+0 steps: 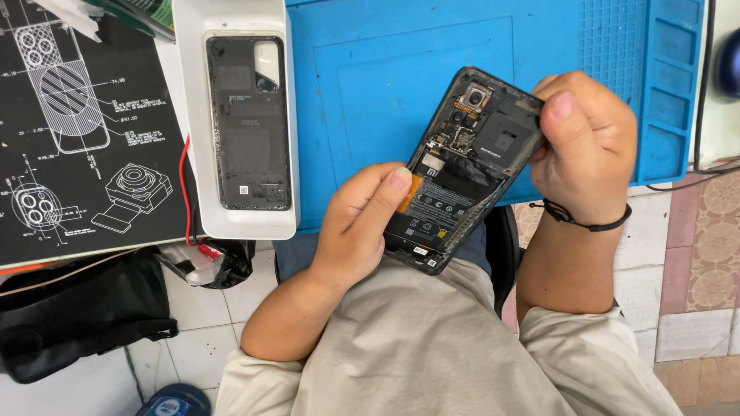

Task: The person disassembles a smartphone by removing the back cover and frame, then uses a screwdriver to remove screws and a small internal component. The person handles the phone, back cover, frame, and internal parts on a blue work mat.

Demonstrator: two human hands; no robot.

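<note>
Black opened phone (462, 173), back off, clamped between both hands above the blue mat (370, 92). Left hand (358, 223) closed round its lower edge, thumb flat on the battery; right hand (586, 146) pinched shut on its top corner.

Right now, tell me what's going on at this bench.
A person holds an opened phone in both hands above a blue mat. The left hand grips its lower edge, thumb on the battery. The right hand pinches the top corner near the camera module. The phone's back cover lies inside-up on a white tray to the left, beside a black diagram sheet.
</note>
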